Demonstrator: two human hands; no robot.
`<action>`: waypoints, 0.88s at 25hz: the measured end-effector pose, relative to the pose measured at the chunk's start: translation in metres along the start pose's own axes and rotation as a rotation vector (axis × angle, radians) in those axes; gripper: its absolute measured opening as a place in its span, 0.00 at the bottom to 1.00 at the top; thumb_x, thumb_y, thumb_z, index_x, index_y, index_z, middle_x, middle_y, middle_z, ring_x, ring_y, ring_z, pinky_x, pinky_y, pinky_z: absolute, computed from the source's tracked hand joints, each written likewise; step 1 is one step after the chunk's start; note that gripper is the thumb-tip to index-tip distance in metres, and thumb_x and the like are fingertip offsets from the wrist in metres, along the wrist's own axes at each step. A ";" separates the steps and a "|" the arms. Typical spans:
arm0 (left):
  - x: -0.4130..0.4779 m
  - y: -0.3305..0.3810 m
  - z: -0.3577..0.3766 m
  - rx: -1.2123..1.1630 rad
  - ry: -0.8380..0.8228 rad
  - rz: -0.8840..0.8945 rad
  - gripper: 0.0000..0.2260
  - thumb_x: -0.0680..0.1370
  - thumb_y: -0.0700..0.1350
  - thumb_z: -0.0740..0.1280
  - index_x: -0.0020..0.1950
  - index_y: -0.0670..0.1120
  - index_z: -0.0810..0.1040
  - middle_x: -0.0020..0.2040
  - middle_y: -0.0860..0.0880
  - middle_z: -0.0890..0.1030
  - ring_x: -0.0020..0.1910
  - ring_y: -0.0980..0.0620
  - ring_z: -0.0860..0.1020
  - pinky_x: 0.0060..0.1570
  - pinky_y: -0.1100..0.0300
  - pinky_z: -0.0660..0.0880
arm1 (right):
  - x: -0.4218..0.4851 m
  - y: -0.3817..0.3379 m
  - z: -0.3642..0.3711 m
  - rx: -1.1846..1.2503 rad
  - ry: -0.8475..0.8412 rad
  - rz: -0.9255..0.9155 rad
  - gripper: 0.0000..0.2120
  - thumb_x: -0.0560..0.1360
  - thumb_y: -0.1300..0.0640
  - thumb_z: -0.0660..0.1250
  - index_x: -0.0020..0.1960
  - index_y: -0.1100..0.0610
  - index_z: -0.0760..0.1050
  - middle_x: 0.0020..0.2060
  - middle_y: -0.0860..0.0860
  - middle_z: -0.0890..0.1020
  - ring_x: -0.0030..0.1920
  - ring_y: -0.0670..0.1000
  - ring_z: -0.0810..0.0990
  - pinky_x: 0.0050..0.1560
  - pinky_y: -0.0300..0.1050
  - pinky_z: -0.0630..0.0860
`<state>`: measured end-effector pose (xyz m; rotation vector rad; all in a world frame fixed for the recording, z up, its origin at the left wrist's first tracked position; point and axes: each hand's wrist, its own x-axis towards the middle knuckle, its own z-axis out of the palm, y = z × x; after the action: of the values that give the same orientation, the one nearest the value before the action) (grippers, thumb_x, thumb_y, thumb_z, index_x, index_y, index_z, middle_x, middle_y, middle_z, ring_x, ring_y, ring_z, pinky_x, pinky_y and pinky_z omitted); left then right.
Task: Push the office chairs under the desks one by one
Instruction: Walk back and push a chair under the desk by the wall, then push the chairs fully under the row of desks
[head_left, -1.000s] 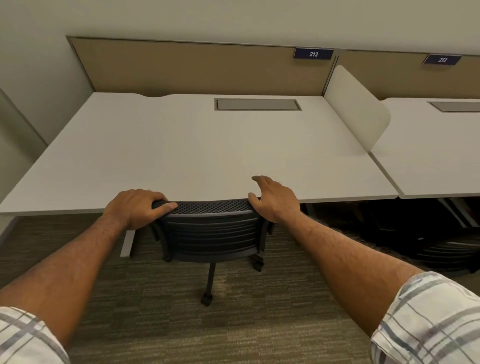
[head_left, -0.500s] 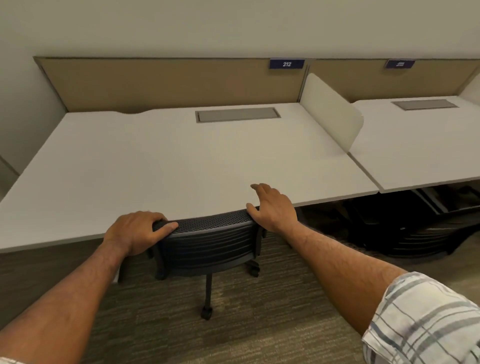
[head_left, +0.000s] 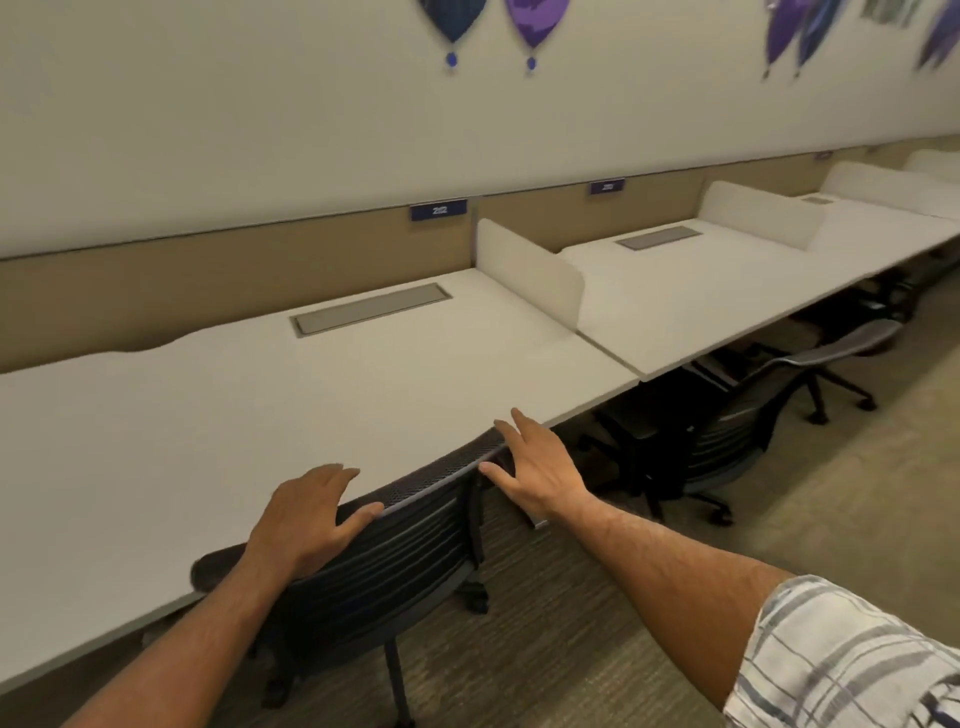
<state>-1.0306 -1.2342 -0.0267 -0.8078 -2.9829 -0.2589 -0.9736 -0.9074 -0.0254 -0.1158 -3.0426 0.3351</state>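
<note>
A black mesh-back office chair (head_left: 395, 561) stands tucked against the front edge of the white desk (head_left: 234, 415) marked 212, its seat hidden beneath the top. My left hand (head_left: 304, 519) lies over the top left of the backrest, fingers across the rim and thumb on its back. My right hand (head_left: 535, 467) is at the backrest's right corner, fingers spread and raised, only its palm edge near the frame. A second dark chair (head_left: 737, 431) sits partly under the neighbouring desk (head_left: 701, 291) to the right, its back sticking out.
A white divider panel (head_left: 524, 275) separates the two desks. More desks and another chair (head_left: 883, 306) run along the wall to the far right. Carpeted floor (head_left: 831, 493) lies open on the right side. Tan back panels line the wall.
My view has swung right and up, showing the row of desks. The right hand's fingers have opened and lifted from the backrest. The left hand stays on the chair.
</note>
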 end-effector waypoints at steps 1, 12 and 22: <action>0.011 0.016 0.003 -0.002 0.008 0.041 0.48 0.71 0.80 0.41 0.78 0.50 0.67 0.77 0.47 0.70 0.75 0.47 0.68 0.73 0.46 0.66 | -0.012 0.009 -0.003 -0.013 0.011 0.022 0.39 0.79 0.29 0.54 0.82 0.50 0.55 0.82 0.56 0.56 0.80 0.58 0.59 0.79 0.58 0.58; 0.056 0.245 0.094 -0.015 -0.061 0.522 0.43 0.74 0.77 0.44 0.82 0.51 0.58 0.83 0.46 0.55 0.82 0.48 0.50 0.79 0.46 0.45 | -0.186 0.169 -0.013 -0.049 0.011 0.422 0.52 0.69 0.21 0.41 0.83 0.51 0.54 0.83 0.57 0.54 0.82 0.56 0.54 0.80 0.57 0.54; 0.084 0.429 0.153 0.033 -0.149 0.574 0.45 0.74 0.78 0.43 0.82 0.50 0.57 0.83 0.45 0.56 0.82 0.47 0.50 0.79 0.43 0.47 | -0.299 0.337 -0.029 0.030 -0.021 0.625 0.50 0.69 0.23 0.42 0.84 0.50 0.50 0.83 0.55 0.50 0.82 0.55 0.50 0.80 0.56 0.48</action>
<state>-0.8866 -0.8012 -0.1060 -1.6798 -2.7071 -0.1263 -0.6516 -0.5982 -0.0916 -1.0707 -2.9378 0.4129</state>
